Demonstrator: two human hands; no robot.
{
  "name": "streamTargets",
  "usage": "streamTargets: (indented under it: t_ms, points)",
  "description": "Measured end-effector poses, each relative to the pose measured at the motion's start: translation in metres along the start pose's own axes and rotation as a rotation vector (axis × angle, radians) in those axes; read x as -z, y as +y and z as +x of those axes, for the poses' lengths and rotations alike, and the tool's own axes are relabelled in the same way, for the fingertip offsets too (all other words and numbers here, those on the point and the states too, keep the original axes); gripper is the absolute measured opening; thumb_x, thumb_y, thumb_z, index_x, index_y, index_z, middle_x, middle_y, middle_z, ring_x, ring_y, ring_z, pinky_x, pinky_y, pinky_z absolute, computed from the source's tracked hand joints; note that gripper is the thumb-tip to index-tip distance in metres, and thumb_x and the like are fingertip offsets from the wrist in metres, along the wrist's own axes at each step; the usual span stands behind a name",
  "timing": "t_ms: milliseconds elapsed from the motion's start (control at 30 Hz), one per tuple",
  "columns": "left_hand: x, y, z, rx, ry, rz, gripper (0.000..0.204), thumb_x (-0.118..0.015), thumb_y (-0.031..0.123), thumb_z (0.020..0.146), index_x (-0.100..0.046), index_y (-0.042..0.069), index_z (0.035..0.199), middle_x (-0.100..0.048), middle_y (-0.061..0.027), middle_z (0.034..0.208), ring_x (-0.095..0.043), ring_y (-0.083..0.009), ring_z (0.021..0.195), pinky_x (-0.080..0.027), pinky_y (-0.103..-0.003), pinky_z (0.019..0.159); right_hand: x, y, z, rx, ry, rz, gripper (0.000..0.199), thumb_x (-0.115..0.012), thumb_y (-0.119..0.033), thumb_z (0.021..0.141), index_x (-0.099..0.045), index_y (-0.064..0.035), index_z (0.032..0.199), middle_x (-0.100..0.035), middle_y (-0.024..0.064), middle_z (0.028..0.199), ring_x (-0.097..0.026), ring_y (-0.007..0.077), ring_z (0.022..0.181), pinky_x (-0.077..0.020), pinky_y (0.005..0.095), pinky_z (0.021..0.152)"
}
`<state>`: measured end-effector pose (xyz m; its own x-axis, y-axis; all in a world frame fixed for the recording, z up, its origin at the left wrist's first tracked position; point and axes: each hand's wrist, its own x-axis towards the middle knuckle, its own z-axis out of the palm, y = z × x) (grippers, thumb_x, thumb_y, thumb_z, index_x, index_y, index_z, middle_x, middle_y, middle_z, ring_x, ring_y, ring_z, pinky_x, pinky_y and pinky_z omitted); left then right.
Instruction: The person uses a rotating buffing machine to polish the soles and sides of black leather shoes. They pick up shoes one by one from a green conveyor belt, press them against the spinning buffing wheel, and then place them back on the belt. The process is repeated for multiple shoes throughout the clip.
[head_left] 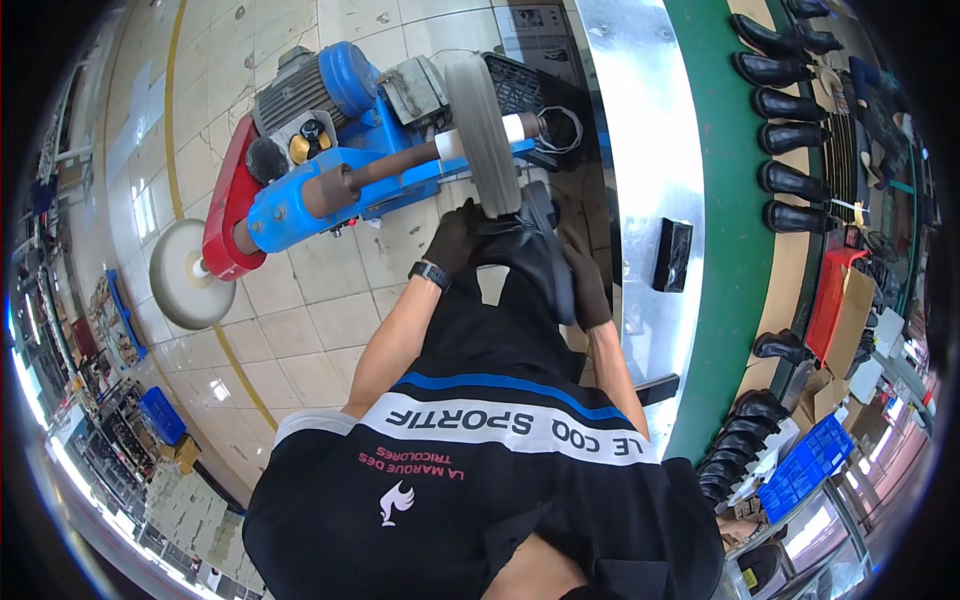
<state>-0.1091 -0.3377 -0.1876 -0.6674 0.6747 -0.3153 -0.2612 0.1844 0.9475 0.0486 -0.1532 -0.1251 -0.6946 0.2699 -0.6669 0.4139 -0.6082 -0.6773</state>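
A black leather shoe (528,262) is held between my two dark-gloved hands in front of my lap, its sole turned toward the right. The shoe's far end meets the lower rim of a large grey buffing wheel (480,140), which looks blurred at its rim. My left hand (453,237) is closed on the shoe's left side, near the wheel; some of its fingers are hidden. Along the sole side, my right hand (588,280) grips the shoe from the right. A dark watch band (430,274) circles my left wrist.
A blue grinding machine (300,212) with a motor, red guard (232,200) and pale disc wheel (192,274) stands at the left. To the right, a metal-topped bench (650,130) bears a black block (673,255). Several black shoes (790,137) line a green conveyor (730,250).
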Motion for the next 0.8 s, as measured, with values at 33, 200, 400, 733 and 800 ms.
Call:
streamTargets:
  t_ms: [33,200,400,733,800]
  points:
    - [0.003,0.002,-0.004,-0.030,-0.035,0.101,0.040,-0.043,0.033,0.102,-0.057,0.000,0.119,-0.069,-0.0128,0.109,-0.066,-0.0213,0.102,-0.051,-0.035,0.092,-0.001,-0.006,-0.009,0.057,0.002,-0.114,0.063,-0.058,-0.036,0.093,-0.044,0.0007,0.143,-0.052,0.0167,0.138,-0.049,0.0213,0.128,-0.0388,0.0350,0.106]
    - [0.017,-0.013,-0.001,-0.213,-0.301,0.762,0.038,-0.051,0.031,0.097,-0.058,0.001,0.120,-0.069,-0.0142,0.107,-0.063,-0.0273,0.108,-0.044,-0.039,0.103,-0.015,-0.021,-0.060,0.161,0.084,-0.431,0.068,-0.064,-0.019,0.081,-0.044,0.0028,0.142,-0.050,0.0188,0.141,-0.047,0.0241,0.129,-0.0401,0.0338,0.104]
    - [0.009,-0.007,0.025,-0.491,-0.048,0.864,0.042,-0.059,0.038,0.085,-0.064,0.012,0.116,-0.067,-0.0135,0.117,-0.054,-0.0281,0.121,-0.025,-0.048,0.116,-0.044,-0.016,-0.046,0.139,0.261,-0.377,0.064,-0.064,-0.016,0.083,-0.046,0.0020,0.141,-0.054,0.0192,0.135,-0.054,0.0222,0.119,-0.0467,0.0317,0.095]
    - [0.030,0.022,-0.024,-0.120,-0.138,0.181,0.037,-0.048,0.025,0.096,-0.057,0.000,0.123,-0.063,-0.0125,0.123,-0.064,-0.0207,0.107,-0.050,-0.033,0.095,-0.038,-0.012,-0.024,0.034,0.046,-0.347,0.059,-0.061,-0.026,0.088,-0.049,0.0033,0.138,-0.063,0.0160,0.121,-0.059,0.0185,0.108,-0.0458,0.0283,0.093]
    - [0.031,0.031,-0.012,-0.188,-0.136,0.306,0.036,-0.049,0.016,0.095,-0.054,-0.002,0.126,-0.063,-0.0115,0.121,-0.064,-0.0193,0.106,-0.051,-0.032,0.094,-0.033,0.004,0.001,0.022,0.079,-0.253,0.057,-0.058,-0.031,0.091,-0.051,0.0030,0.137,-0.065,0.0141,0.116,-0.060,0.0171,0.105,-0.0462,0.0277,0.091]
